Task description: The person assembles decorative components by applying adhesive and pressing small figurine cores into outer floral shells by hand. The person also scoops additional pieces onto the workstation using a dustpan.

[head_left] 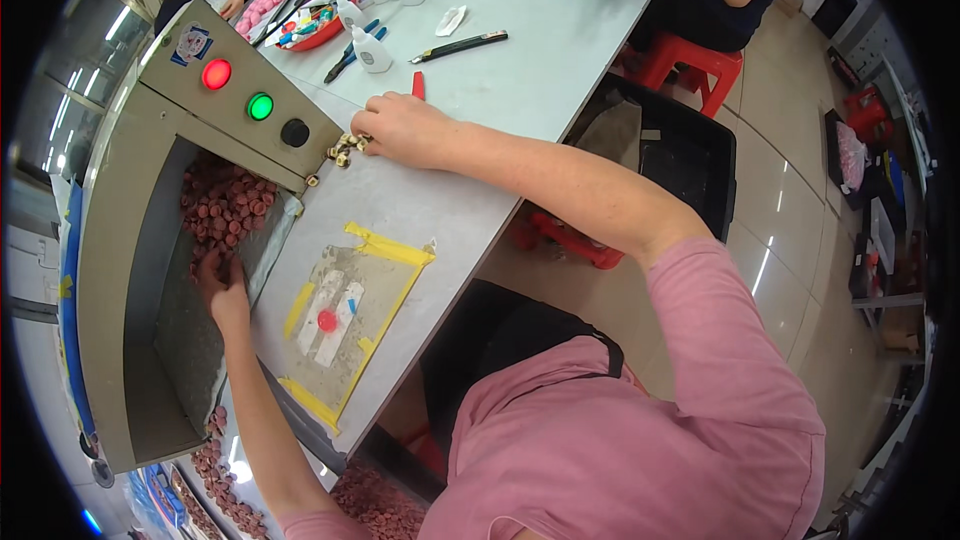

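Observation:
Inside the opening of a beige machine [150, 130], my left hand [222, 285] reaches up to the lower edge of a heap of small reddish-brown round pieces [225, 200]. Its fingers are curled in, and what they pinch is too small to make out. On the table just past the machine's corner, my right hand [405, 130] bends its fingers over a small cluster of gold-and-white pieces [345, 148]. Those fingertips are partly hidden, and whatever lies between them cannot be seen. Nearer me, a taped-down sheet [365, 340] carries pale strips and a red disc [327, 321].
A cutter knife [460, 47], pliers [350, 58], white squeeze bottles [372, 50] and a red tray [318, 35] of small items lie farther back. Other people sit at the far left and far right. A black bin [690, 160] stands beside the table, near a red stool [690, 60].

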The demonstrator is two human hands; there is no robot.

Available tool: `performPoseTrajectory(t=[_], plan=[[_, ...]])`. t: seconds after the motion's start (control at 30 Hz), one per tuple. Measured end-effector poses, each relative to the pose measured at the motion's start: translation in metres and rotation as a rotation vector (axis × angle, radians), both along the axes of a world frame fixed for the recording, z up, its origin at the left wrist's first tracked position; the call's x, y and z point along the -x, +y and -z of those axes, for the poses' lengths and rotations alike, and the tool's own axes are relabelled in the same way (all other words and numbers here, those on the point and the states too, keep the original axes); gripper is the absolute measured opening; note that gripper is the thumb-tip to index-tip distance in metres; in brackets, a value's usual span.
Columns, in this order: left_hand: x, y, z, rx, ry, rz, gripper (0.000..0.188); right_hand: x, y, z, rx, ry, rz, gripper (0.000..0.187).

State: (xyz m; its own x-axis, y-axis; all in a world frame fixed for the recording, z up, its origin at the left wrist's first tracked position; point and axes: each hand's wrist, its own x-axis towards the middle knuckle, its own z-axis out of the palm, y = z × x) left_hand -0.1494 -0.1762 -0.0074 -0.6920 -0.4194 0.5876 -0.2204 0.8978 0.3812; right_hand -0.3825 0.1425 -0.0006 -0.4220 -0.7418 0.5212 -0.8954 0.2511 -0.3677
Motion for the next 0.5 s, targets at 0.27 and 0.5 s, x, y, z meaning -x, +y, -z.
performPoseTrajectory(t=[0.27, 0.5], plan=[[-0.001, 0.017, -0.009, -0.027, -0.09, -0.001, 0.02, -0.017, 0.009, -0.001, -0.011, -0.102, 0.021, 0.018], [-0.015, 0.009, -0.002, -0.09, -0.015, -0.003, 0.019, -0.066, 0.039, -0.022, 0.014, -0.258, -0.279, 0.013]])
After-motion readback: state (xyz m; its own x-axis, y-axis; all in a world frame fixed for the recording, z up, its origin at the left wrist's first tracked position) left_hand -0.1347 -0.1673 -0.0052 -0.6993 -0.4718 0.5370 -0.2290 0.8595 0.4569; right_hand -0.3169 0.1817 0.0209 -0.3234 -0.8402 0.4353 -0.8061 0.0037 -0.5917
